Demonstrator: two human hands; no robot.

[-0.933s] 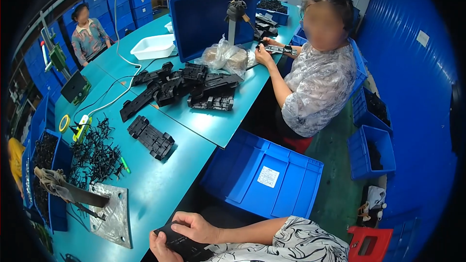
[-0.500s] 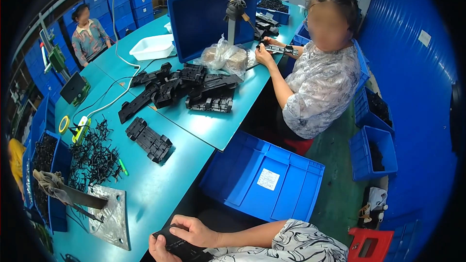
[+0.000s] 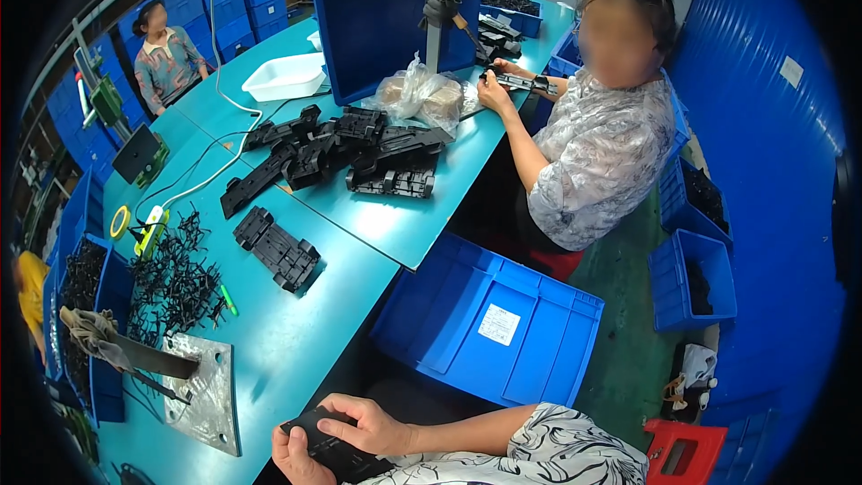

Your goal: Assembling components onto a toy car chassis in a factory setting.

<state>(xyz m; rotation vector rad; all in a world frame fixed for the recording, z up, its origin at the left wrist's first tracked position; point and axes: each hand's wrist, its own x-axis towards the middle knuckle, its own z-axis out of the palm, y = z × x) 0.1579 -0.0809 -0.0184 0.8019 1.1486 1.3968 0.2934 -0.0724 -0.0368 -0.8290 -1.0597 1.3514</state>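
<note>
Black, ridged, flat plastic part (image 3: 337, 454) is clasped between the curled left hand (image 3: 298, 458) and bent-fingered right hand (image 3: 370, 428).

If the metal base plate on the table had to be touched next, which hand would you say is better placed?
Probably the left hand: it holds the black part at its left side, nearer the metal base plate. The right hand sits farther right, on the same part, so both are occupied.

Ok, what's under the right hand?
A black part, also held by the left hand. The right hand covers some of its top; its underside is out of sight.
</note>
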